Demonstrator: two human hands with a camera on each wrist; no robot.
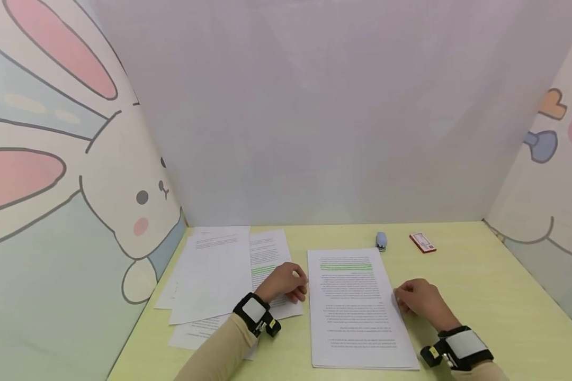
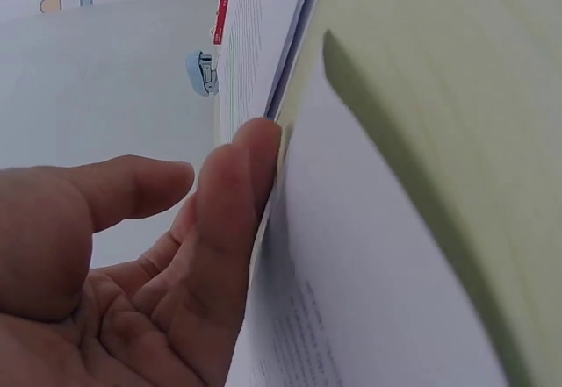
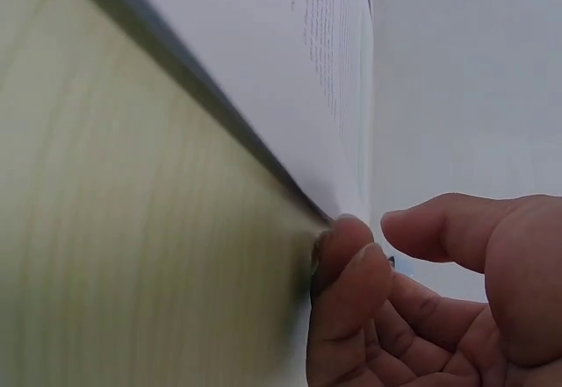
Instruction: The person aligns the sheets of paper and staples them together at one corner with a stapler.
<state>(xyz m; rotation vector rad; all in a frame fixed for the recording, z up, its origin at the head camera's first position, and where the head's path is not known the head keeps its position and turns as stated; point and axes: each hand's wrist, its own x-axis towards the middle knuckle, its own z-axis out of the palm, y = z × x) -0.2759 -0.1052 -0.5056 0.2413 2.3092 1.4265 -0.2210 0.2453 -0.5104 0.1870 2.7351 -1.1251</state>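
- Head view: the paper stack (image 1: 352,312) lies flat on the table (image 1: 510,301), its sheets nearly even, with a thin second edge showing along the near side. Green-marked lines (image 1: 345,267) cross the top sheet close to its far edge.
- Head view: the left hand (image 1: 282,283) is loosely curved beside the stack's left edge, gripping nothing; the right hand (image 1: 421,301) is relaxed too, fingertips at the stack's right edge.
- Head view: left of the stack, loose sheets (image 1: 214,280) overlap unevenly, a narrow strip of tabletop between them and the stack. Just beyond its far right corner stands a blue stapler (image 1: 381,241); whether they touch I cannot tell. A small red box (image 1: 422,242) lies farther right, well apart from the stack. Bare tabletop runs wide to the right of the stack; beyond its far edge a shallower band reaches the back wall (image 1: 305,116).
- Left wrist view: thumb apart from the fingers; fingertips are at the stack's edge. The loose sheet nearest the stack has a corner raised over its shadow.
- Right wrist view: a fingertip touches the stack's edge, the thumb held away from it.
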